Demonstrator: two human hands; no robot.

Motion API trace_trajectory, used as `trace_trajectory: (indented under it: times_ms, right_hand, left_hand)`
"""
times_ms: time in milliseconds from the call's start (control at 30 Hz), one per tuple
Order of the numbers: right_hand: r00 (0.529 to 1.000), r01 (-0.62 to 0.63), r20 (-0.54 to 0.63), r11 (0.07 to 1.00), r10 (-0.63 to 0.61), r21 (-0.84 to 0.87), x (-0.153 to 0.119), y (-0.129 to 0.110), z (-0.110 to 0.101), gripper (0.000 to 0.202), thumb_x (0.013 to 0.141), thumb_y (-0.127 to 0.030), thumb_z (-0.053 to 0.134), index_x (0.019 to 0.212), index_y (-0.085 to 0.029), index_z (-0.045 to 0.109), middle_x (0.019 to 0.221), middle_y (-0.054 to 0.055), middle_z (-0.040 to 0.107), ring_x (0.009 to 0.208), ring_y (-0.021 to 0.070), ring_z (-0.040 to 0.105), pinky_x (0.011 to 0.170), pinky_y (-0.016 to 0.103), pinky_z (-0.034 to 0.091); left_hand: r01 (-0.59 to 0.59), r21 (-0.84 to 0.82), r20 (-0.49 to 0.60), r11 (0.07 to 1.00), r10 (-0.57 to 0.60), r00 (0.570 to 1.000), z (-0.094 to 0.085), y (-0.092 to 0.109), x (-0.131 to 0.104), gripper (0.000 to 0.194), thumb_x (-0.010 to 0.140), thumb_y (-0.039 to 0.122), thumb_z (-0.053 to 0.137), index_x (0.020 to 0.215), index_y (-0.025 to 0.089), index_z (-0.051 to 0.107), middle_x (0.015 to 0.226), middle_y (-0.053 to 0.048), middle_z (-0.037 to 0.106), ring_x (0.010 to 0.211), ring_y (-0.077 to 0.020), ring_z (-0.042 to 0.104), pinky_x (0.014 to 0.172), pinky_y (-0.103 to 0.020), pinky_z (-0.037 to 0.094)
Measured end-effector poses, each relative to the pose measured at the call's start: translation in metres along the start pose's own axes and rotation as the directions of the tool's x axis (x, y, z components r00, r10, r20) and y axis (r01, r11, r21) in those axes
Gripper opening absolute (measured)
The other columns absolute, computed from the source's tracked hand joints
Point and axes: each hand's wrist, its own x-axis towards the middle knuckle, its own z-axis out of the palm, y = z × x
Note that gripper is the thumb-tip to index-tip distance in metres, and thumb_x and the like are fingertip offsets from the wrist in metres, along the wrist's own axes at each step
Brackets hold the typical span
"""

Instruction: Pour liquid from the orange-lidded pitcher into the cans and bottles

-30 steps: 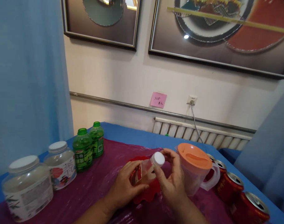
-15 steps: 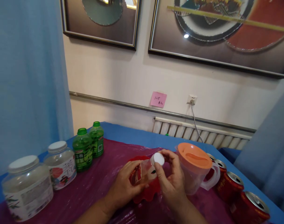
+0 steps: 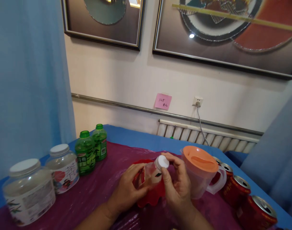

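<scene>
Just left of the jug, a small clear bottle was held tilted above a red dish, its white cap pointing toward the jug. Its body was gripped by the left hand; the cap was pinched between thumb and fingers of the right hand, beside the jug. Whether the cap was tight could not be told.

For good control, the body was best held firmly but without squeezing, as its walls could flex. The cap was best pinched evenly, in line with the neck, since sideways pressure could tip the bottle. Room was needed between the right knuckles and the jug. Red cans were seen to the jug's right; green bottles and wide jars stood well to its left.
</scene>
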Motion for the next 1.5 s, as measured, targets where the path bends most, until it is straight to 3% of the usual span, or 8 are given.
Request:
trace_trajectory:
  times_ms: [267, 400, 600, 733, 967, 1100, 1233, 1500]
  right_hand:
    - [0.997, -0.052, -0.049, 0.998, 0.053, 0.029, 0.001, 0.004, 0.007, 0.029, 0.092, -0.025, 0.066, 0.120, -0.025, 0.057, 0.124, 0.008, 0.067, 0.116, 0.0234, 0.063, 0.100, 0.043, 0.050]
    - [0.997, -0.069, -0.025, 0.996, 0.067, -0.060, 0.011, -0.011, 0.008, 0.052, 0.085, -0.029, 0.073, 0.134, -0.025, 0.055, 0.124, 0.009, 0.067, 0.110, 0.0249, 0.065, 0.095, 0.042, 0.053]
    - [0.999, -0.013, 0.043, 0.991, 0.019, -0.136, 0.033, -0.045, -0.003, 0.039, 0.083, -0.034, 0.074, 0.121, -0.025, 0.067, 0.103, 0.006, 0.071, 0.095, 0.0241, 0.067, 0.086, 0.041, 0.056]
    - [0.986, -0.163, 0.021, 0.984, 0.164, -0.067, 0.044, -0.068, -0.039, 0.040, 0.083, -0.046, 0.073, 0.116, -0.025, 0.068, 0.087, 0.002, 0.071, 0.076, 0.0199, 0.067, 0.067, 0.034, 0.057]
    - [0.907, -0.420, -0.056, 0.888, 0.418, -0.188, 0.063, -0.104, -0.156, 0.045, 0.078, -0.054, 0.074, 0.106, -0.020, 0.070, 0.081, 0.003, 0.073, 0.066, 0.0183, 0.065, 0.059, 0.031, 0.053]
    - [0.915, -0.402, -0.210, 0.751, 0.343, -0.523, 0.066, -0.088, -0.211, 0.043, 0.077, -0.054, 0.073, 0.101, -0.019, 0.072, 0.082, 0.005, 0.075, 0.073, 0.0226, 0.068, 0.064, 0.033, 0.053]
    - [0.904, -0.423, -0.258, 0.613, 0.342, -0.667, 0.070, -0.046, -0.240, 0.039, 0.075, -0.048, 0.074, 0.101, -0.019, 0.072, 0.085, 0.007, 0.076, 0.077, 0.0244, 0.070, 0.070, 0.035, 0.053]
    - [0.878, -0.445, -0.310, 0.381, 0.365, -0.810, 0.114, 0.025, -0.229, 0.038, 0.083, -0.042, 0.074, 0.112, -0.017, 0.071, 0.096, 0.008, 0.077, 0.089, 0.0235, 0.072, 0.074, 0.029, 0.051]
  left_hand:
    - [-0.009, 0.024, 0.013, 1.000, 0.008, 1.000, -0.002, -0.002, 0.001, 0.053, 0.072, 0.045, 0.079, 0.120, 0.028, 0.064, 0.118, -0.005, 0.073, 0.107, -0.0264, 0.068, 0.093, -0.038, 0.055]
    - [-0.072, 0.078, -0.043, 0.994, 0.075, 0.996, -0.005, -0.009, 0.005, 0.054, 0.073, 0.049, 0.080, 0.121, 0.031, 0.063, 0.117, -0.004, 0.074, 0.105, -0.0266, 0.070, 0.092, -0.038, 0.057]
    - [-0.107, -0.024, -0.079, 0.994, 0.105, 0.991, -0.009, -0.008, 0.001, 0.068, 0.070, 0.071, 0.073, 0.124, 0.032, 0.063, 0.121, -0.006, 0.073, 0.109, -0.0299, 0.069, 0.099, -0.040, 0.055]
    - [-0.043, -0.140, -0.082, 0.989, 0.032, 0.996, -0.011, -0.007, 0.000, 0.069, 0.078, 0.076, 0.060, 0.129, 0.030, 0.062, 0.126, -0.007, 0.072, 0.114, -0.0306, 0.067, 0.105, -0.042, 0.051]
    - [0.059, -0.121, -0.131, 0.991, -0.075, 0.989, 0.000, -0.012, 0.008, 0.054, 0.085, 0.064, 0.060, 0.123, 0.026, 0.064, 0.116, -0.006, 0.076, 0.106, -0.0275, 0.071, 0.100, -0.041, 0.055]
    - [0.032, -0.097, -0.160, 0.995, -0.047, 0.986, 0.006, -0.010, 0.010, 0.055, 0.081, 0.069, 0.061, 0.117, 0.027, 0.067, 0.111, -0.005, 0.077, 0.100, -0.0268, 0.074, 0.098, -0.039, 0.057]
    - [0.038, -0.065, -0.178, 0.997, -0.049, 0.983, 0.008, -0.011, 0.012, 0.055, 0.079, 0.071, 0.062, 0.112, 0.027, 0.069, 0.107, -0.004, 0.079, 0.096, -0.0257, 0.076, 0.093, -0.035, 0.060]
    - [0.038, -0.032, -0.137, 0.999, -0.042, 0.990, 0.006, -0.023, 0.015, 0.049, 0.081, 0.065, 0.063, 0.112, 0.028, 0.070, 0.107, -0.003, 0.080, 0.097, -0.0258, 0.076, 0.095, -0.037, 0.060]
